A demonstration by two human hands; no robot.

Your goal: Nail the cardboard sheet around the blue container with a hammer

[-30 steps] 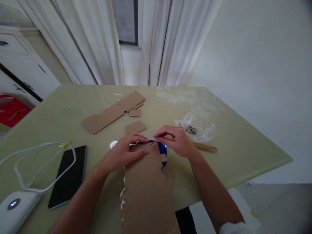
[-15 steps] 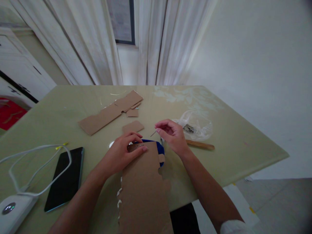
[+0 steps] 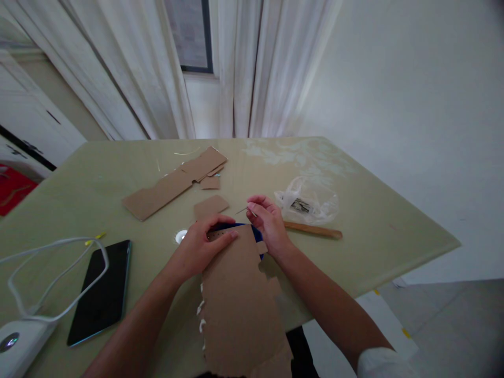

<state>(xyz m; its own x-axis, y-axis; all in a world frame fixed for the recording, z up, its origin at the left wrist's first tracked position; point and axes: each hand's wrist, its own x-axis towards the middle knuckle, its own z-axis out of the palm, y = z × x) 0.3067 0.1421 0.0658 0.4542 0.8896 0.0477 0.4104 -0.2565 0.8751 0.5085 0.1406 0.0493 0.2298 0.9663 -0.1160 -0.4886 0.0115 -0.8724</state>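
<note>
**Cardboard sheet held flat, thin needle pinched above it**

Cardboard sheet (image 3: 240,299) is the biggest thing under the hands; it lies on the green table (image 3: 374,231), at the near edge, and its near end hangs over that edge toward the person. Its left side carries white ragged bits. The left hand (image 3: 200,244) rests on the far end of the sheet, fingers together and pressed flat on it. Under this far end a blue object (image 3: 258,239) shows only as a narrow rim.

The right hand (image 3: 268,220) is just beside the blue object, fingers curled, with thumb and forefinger pinching a thin needle (image 3: 243,210) that points to the left.

Farther back lie 1 long cardboard strip (image 3: 173,182) and 1 small cardboard piece (image 3: 210,206). At the left are a black phone (image 3: 100,291) and a white cable (image 3: 55,273). To the right are a clear plastic bag (image 3: 307,202) and a wooden stick (image 3: 313,230).
</note>
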